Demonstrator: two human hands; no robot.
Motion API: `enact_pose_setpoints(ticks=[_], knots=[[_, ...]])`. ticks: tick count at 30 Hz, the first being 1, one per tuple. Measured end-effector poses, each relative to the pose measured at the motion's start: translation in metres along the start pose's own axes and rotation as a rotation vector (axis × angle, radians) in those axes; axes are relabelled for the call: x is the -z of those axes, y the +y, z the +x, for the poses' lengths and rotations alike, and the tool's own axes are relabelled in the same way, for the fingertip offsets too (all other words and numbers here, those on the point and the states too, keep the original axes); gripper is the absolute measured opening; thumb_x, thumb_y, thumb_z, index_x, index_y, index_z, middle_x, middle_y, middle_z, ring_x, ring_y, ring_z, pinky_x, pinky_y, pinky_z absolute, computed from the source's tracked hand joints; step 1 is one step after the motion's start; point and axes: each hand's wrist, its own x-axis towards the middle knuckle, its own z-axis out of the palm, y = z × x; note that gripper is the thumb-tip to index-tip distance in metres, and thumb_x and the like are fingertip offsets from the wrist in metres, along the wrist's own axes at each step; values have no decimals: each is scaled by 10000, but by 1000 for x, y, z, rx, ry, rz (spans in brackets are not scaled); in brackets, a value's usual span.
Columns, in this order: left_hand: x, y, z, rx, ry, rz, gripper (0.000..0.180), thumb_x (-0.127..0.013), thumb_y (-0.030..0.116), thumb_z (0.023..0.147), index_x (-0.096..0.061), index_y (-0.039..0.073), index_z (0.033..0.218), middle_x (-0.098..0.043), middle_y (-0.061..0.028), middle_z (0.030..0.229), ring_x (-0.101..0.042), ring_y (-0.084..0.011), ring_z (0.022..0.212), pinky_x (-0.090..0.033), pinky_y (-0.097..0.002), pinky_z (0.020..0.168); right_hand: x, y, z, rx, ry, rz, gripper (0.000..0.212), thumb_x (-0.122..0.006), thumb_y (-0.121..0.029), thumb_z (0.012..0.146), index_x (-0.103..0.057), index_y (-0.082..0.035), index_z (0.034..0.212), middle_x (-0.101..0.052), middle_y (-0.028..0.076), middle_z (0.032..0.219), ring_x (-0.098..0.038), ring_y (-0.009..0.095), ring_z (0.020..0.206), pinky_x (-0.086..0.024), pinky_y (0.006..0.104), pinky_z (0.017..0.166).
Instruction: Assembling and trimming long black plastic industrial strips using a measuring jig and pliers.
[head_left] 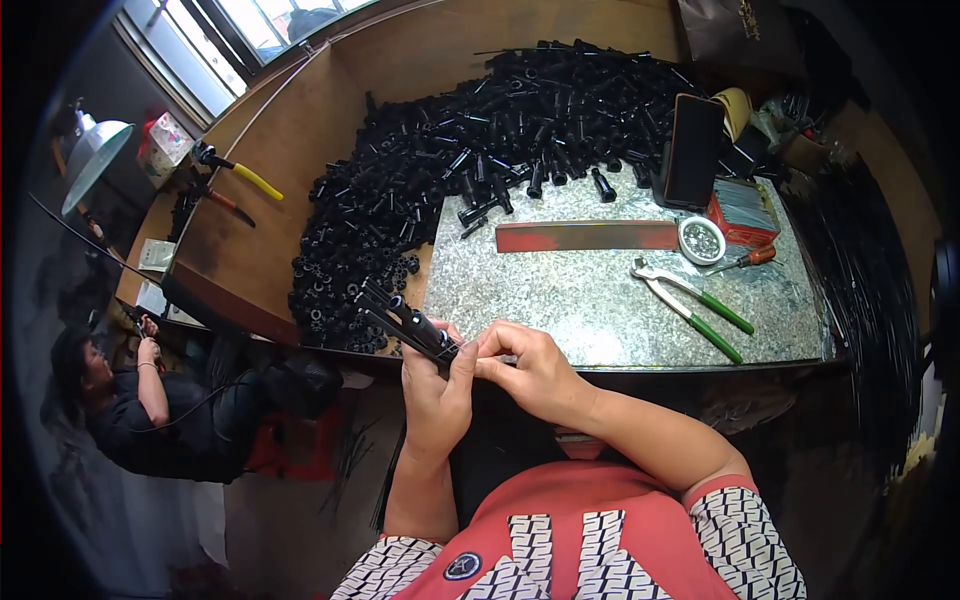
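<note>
In front of my body, at the table's near edge, my left hand [436, 400] is closed round a black tubular part with thin rods [416, 326], which looks like an umbrella runner with ribs. The rods stick out up and to the left past my fingers. My right hand [540, 375] meets it from the right, thumb and fingers pinched together at the part's near end. Whatever lies between those fingertips is hidden. Beyond both hands, a large heap of loose black tubular parts [530, 125] covers the far and left side of the table.
On the speckled tabletop [560, 310] lie green-handled pliers [690, 306], a flat reddish bar [588, 236], a round white dish [702, 241] and a screwdriver [748, 260]. A phone [692, 150] stands behind. Long black rods [870, 270] line the right. Another person [165, 405] works at left.
</note>
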Motion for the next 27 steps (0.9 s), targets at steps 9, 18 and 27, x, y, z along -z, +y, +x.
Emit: enact_pose_setpoints(ticks=[9, 18, 27], knots=[[-1, -1, -4, 14, 35, -124, 241, -632, 23, 868, -446, 3, 1021, -504, -38, 838, -484, -84, 726, -412, -239, 646, 8, 11, 4, -419, -175, 304, 154, -678, -82, 861, -551, -15, 806, -615, 33, 865, -554, 47, 762, -469, 203, 664], [-8, -2, -2, -139, 48, -28, 232, -582, -46, 839, -447, 15, 1016, -554, -110, 1008, -497, -100, 792, -426, -268, 737, 10, 20, 5, -409, -182, 324, 192, -700, -68, 841, -528, -10, 904, -615, 37, 875, -559, 47, 790, -476, 200, 672], [-8, 5, 7, 40, 63, -271, 193, -664, -57, 767, -592, 2, 936, -535, -135, 1268, -524, -49, 786, -425, -203, 697, 78, -24, -25, -24, -63, -332, 240, -697, -57, 816, -544, 4, 991, -584, 106, 966, -611, 182, 852, -527, 293, 748]])
